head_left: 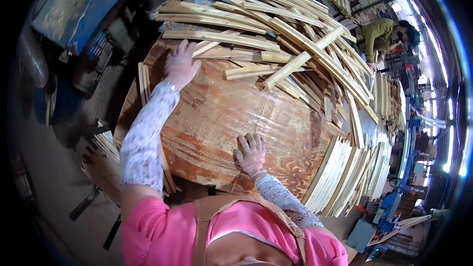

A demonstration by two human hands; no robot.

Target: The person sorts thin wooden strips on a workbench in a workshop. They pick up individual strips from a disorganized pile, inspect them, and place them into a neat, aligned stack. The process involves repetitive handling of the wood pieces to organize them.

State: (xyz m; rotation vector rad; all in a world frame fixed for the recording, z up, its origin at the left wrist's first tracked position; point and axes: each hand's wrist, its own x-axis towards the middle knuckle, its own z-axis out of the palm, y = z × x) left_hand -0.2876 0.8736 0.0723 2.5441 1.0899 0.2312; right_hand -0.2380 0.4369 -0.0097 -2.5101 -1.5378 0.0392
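My left hand [181, 65] reaches to the far left of a worn plywood tabletop [212, 113]. Its fingers are apart, next to the near ends of some pale wooden strips [217, 36]; whether they touch the wood I cannot tell. My right hand [252, 156] lies with spread fingers on the bare plywood near the front edge, holding nothing. Beyond both hands, a loose heap of wooden strips [295, 34] crosses at many angles. One short strip [287, 71] rests slantwise on the heap's near side.
At the right, strips stand in a neat row [335, 172] beside the tabletop. More strips [103, 160] are stacked low at the left. Blue machinery [93, 10] stands at the far left. Another person in an olive top [377, 39] bends over at the far right.
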